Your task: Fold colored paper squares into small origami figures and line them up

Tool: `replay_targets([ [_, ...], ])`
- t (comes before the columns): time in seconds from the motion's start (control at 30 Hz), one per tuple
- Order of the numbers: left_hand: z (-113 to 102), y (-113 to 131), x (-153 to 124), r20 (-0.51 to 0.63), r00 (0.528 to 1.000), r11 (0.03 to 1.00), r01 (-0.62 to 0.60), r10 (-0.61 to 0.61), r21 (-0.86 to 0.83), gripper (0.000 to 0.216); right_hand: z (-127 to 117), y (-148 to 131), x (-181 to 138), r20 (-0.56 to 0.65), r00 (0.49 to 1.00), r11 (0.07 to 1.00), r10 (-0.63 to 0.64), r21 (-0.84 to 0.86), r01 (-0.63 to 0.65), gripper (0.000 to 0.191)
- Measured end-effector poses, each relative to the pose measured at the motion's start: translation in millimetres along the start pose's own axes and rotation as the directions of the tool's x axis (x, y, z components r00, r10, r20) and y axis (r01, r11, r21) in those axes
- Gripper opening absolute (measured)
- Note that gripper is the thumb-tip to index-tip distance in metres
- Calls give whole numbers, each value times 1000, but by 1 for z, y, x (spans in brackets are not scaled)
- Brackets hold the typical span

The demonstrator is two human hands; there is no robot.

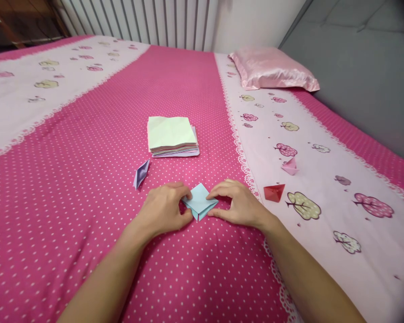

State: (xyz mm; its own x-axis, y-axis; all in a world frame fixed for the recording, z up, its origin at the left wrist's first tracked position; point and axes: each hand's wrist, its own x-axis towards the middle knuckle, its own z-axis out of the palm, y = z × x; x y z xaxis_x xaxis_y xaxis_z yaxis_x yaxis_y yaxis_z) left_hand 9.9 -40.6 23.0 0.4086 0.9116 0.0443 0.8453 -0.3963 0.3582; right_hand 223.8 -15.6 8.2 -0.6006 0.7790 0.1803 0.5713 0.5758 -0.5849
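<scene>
A light blue sheet of origami paper (200, 199), folded into a small layered diamond, lies on the bedspread between my hands. My left hand (166, 207) grips its left corner, with the fingers bent over the edge and the thumb low beside it. On the opposite side, my right hand (237, 202) pinches the right corner between thumb and fingers. The near flap of the paper stands slightly apart from the layer beneath, and a slit shows at its lower tip.
Beyond my hands sits a stack of coloured paper (171, 132). A purple paper boat (142, 174) lies to the left; a red paper boat (274, 193) and a pink one (290, 166) lie to the right. A pink pillow (272, 69) rests near the grey headboard (360, 67).
</scene>
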Motion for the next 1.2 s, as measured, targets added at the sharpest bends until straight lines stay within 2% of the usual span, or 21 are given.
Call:
replay_targets([
  [0.2, -3, -2, 2, 34, 998, 996, 46, -43, -79, 18, 5, 2, 1, -40, 998, 996, 53, 72, -50, 9],
  [0.37, -1, -7, 7, 49, 996, 990, 86, -81, -115, 17, 11, 2, 1, -94, 982, 979, 165, 133, -152, 7],
  [0.47, 3, -9, 10, 43, 993, 982, 112, -106, -149, 19, 14, -3, 1, -121, 946, 947, 301, 153, -282, 8],
  [0.6, 9, -6, 13, 22, 978, 968, 209, -208, -143, 17, 20, -10, 2, -155, 875, 888, 459, 107, -447, 15],
  [0.77, 15, -1, 14, -9, 961, 952, 273, -277, -141, 10, 24, -12, 4, -196, 818, 837, 540, 27, -547, 16],
  [0.83, 16, -1, 14, -35, 961, 954, 268, -275, -137, 10, 26, -12, 3, -215, 831, 852, 514, 9, -524, 14],
  [0.9, 17, -2, 13, -66, 971, 968, 222, -231, -121, 11, 27, -11, 2, -217, 882, 905, 418, 13, -425, 11],
  [1.0, 17, -2, 11, -64, 988, 986, 130, -137, -104, 14, 28, -10, 1, -180, 952, 969, 247, 22, -247, 25],
  [1.07, 16, -2, 10, -35, 995, 991, 93, -97, -93, 20, 28, -10, 0, -140, 970, 980, 198, 19, -197, 29],
  [1.2, 15, -2, 9, -5, 998, 996, 59, -60, -71, 22, 28, -8, -1, -88, 983, 987, 161, 6, -161, 27],
])
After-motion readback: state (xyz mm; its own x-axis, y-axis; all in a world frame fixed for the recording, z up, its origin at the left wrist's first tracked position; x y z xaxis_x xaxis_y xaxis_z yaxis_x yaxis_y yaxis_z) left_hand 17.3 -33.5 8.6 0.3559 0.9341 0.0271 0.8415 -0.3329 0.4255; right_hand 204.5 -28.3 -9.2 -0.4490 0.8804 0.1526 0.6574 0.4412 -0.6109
